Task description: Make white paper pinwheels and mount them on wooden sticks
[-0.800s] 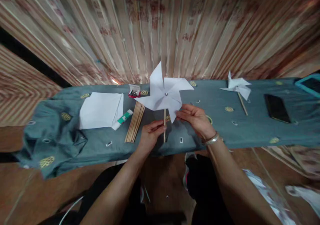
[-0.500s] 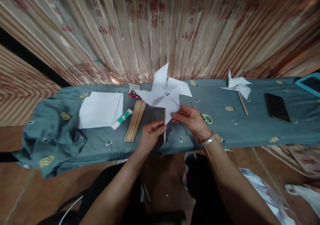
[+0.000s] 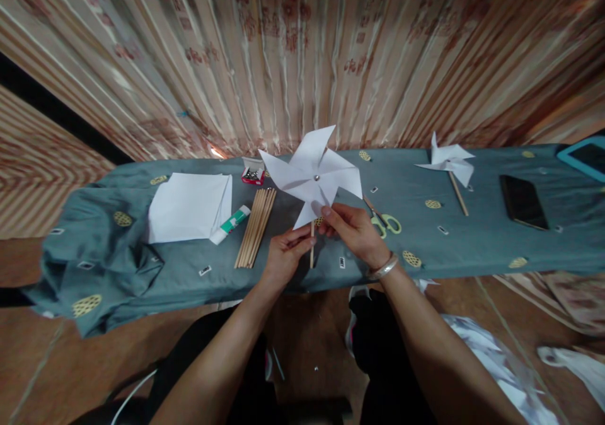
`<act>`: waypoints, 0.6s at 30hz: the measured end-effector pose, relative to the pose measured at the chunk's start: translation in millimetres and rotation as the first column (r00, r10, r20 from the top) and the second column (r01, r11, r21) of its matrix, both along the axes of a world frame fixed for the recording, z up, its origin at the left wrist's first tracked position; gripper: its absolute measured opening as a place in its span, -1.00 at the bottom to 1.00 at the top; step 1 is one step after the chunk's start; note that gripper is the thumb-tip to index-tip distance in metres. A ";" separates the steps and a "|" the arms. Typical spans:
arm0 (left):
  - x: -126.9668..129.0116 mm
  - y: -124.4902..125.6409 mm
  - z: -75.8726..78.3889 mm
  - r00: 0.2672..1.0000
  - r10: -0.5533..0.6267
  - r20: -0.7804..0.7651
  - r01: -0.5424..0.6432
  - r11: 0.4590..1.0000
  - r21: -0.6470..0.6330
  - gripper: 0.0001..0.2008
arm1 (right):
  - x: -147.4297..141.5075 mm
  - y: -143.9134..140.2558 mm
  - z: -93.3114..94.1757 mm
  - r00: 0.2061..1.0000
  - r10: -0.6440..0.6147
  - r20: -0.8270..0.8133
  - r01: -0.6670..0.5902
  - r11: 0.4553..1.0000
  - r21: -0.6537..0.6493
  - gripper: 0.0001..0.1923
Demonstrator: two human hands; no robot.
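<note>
A white paper pinwheel (image 3: 302, 171) with a silver pin at its centre stands upright on a thin wooden stick (image 3: 312, 256). My left hand (image 3: 285, 256) is closed round the stick, pinching it below the paper blades. My right hand (image 3: 352, 226) is closed at the lower edge of the pinwheel, its thumb on the paper and the other fingers partly hidden behind. Just beyond my right hand lie scissors (image 3: 391, 223) with light green handles. To the left of my left hand is a row of wooden sticks (image 3: 256, 228).
On the cloth-covered table (image 3: 472, 248) lie white paper sheets (image 3: 186, 207), a green-and-white glue stick (image 3: 232, 223) and a red box (image 3: 253, 173) of small metal pins. Towards the right are a second pinwheel (image 3: 452, 158), a black phone (image 3: 524, 202) and a blue-edged device (image 3: 583, 155).
The pinwheel's blades have turned clockwise, the lowest blade swinging left. My right hand has shifted slightly left and closer to the stick, uncovering more of the scissors. My left hand stays put.
</note>
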State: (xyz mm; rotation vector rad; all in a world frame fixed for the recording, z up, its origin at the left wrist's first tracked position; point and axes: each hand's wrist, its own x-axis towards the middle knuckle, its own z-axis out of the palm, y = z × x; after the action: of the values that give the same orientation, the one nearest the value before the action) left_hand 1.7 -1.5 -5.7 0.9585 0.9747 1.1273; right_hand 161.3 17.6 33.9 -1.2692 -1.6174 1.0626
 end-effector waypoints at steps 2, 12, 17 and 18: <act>0.3 -0.2 0.5 1.000 0.000 -0.003 0.000 1.000 0.010 -0.69 | 0.2 -0.8 0.5 0.998 -0.008 0.055 0.007 1.000 0.017 -0.46; -3.4 1.3 0.3 0.998 0.030 -0.046 -0.031 0.999 -0.020 -0.69 | 2.3 -7.5 7.6 0.958 -0.097 0.271 0.067 0.991 0.118 -0.38; -4.7 3.8 -2.4 0.996 0.093 -0.009 -0.093 0.993 -0.068 -0.68 | 20.0 -7.8 14.6 0.940 -0.277 0.199 0.235 0.949 0.209 -0.53; -4.6 3.8 -2.6 0.996 0.094 -0.006 -0.095 0.993 -0.077 -0.67 | 24.6 -6.3 13.9 0.924 -0.344 0.167 0.302 0.924 0.234 -0.60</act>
State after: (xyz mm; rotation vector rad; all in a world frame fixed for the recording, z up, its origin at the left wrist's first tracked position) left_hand -2.9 2.3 -8.2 0.8592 1.0670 1.1594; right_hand 186.0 11.3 47.8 -1.4805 -1.5488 0.5594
